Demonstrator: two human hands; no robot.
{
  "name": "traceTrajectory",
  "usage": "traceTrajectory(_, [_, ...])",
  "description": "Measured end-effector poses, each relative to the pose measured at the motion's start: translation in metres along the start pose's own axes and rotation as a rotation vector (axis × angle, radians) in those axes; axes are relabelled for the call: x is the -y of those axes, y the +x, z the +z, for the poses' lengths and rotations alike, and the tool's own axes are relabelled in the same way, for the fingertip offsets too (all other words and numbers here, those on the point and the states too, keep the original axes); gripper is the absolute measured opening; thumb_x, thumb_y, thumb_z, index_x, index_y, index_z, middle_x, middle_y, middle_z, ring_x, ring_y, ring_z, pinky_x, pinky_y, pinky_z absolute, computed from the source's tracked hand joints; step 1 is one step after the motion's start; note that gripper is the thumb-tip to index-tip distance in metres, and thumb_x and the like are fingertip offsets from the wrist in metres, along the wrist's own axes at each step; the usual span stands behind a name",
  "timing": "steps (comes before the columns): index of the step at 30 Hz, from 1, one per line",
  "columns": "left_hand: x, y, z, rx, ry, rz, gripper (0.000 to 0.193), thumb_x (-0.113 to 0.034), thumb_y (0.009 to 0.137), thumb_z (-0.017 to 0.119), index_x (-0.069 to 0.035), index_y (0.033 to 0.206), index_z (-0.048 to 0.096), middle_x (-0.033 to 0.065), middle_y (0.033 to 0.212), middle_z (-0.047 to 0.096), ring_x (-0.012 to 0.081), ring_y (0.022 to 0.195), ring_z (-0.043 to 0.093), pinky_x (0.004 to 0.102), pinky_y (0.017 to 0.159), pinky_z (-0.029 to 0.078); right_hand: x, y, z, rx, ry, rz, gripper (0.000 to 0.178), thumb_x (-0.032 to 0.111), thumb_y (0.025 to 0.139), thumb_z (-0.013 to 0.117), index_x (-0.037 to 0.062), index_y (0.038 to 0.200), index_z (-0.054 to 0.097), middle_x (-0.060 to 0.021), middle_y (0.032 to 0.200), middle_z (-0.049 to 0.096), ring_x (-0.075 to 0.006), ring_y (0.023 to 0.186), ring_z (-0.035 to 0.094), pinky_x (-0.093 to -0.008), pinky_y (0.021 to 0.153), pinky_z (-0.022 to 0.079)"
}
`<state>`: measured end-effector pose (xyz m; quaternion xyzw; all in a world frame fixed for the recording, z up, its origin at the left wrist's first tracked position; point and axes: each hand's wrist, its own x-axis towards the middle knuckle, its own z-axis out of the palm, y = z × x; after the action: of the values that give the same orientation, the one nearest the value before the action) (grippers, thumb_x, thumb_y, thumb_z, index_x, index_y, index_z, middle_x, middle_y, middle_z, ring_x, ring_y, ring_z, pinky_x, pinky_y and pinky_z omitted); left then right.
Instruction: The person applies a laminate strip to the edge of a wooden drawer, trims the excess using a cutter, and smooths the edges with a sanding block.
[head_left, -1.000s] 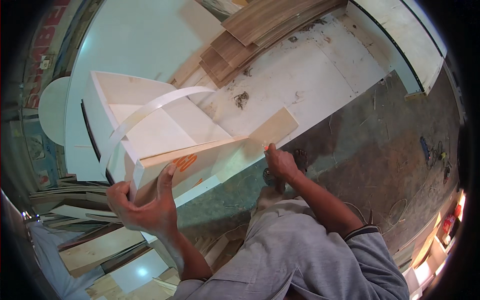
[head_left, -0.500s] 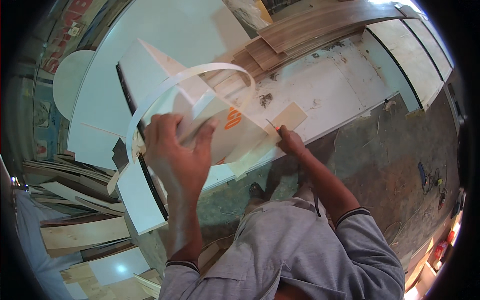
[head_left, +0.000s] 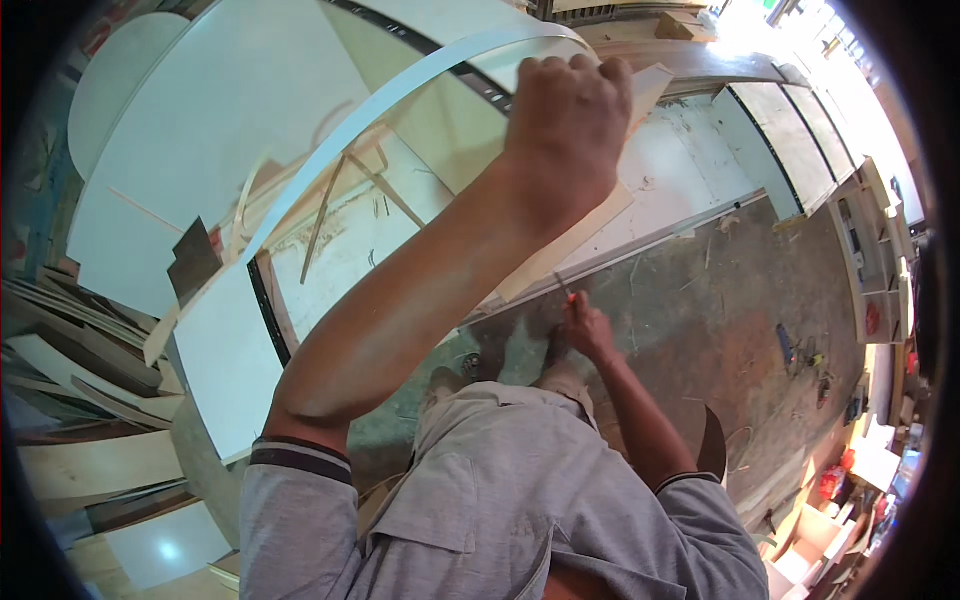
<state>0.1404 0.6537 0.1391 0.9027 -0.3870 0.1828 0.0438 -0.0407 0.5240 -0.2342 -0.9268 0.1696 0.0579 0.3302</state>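
We saw a slim, dark, red-marked tool (head_left: 563,285), long axis pointing forward-left, clenched in the right hand (head_left: 588,329), the left hand (head_left: 567,130) curled, its hold hidden.

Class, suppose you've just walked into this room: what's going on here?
A person in grey is working bare-handed. The left hand is raised, knuckles up, at a pale panelled piece with a black rail; its fingertips are hidden, so its exact grip is unclear. Lower down, the right hand holds a thin tool, pointing away from the body. A long white strip arcs left of the raised hand.
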Motion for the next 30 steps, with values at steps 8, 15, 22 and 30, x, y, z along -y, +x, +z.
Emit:
traceTrajectory(8, [-0.001,0.021,-0.014,0.256,0.044,-0.105,0.049,-0.015,0.073,0.078,-0.007,0.119,0.063,0.0083,0.101,0.076,0.0212,0.092,0.075,0.0364,0.075,0.060,0.067,0.011,0.029,0.089,-0.144,-0.303,0.026,0.024,0.099,0.053,0.0035,0.114,0.047,-0.0279,0.084,0.068,-0.0484,0.082,0.068,-0.0595,0.070,0.052])
traceTrajectory(15, [0.003,0.018,0.000,0.192,0.016,-0.082,0.030,-0.017,0.077,0.075,-0.012,0.106,0.074,0.0036,0.095,0.076,0.0200,0.086,0.075,0.0383,0.063,0.056,0.055,0.054,0.075,0.079,-0.162,-0.444,0.022,0.022,0.099,0.050,0.0034,0.110,0.045,-0.0306,0.079,0.067,-0.0519,0.077,0.067,-0.0625,0.069,0.051])
traceTrajectory(22, [-0.008,0.031,0.008,0.152,0.058,0.007,0.033,-0.021,0.080,0.074,-0.018,0.113,0.076,-0.0014,0.104,0.075,0.0186,0.092,0.073,0.0425,0.056,0.053,0.031,0.074,0.102,0.063,0.166,-0.271,0.025,0.019,0.097,0.051,0.0009,0.113,0.046,-0.0306,0.087,0.070,-0.0491,0.088,0.070,-0.0593,0.077,0.053])
traceTrajectory(30, [-0.002,0.023,0.012,0.199,-0.030,-0.011,0.037,-0.020,0.077,0.076,-0.018,0.114,0.076,-0.0014,0.103,0.076,0.0180,0.091,0.072,0.0416,0.058,0.052,0.063,0.080,0.077,0.249,-0.346,-0.167,0.028,0.019,0.093,0.057,0.0028,0.113,0.067,-0.0226,0.097,0.074,-0.0404,0.093,0.073,-0.0504,0.083,0.058])
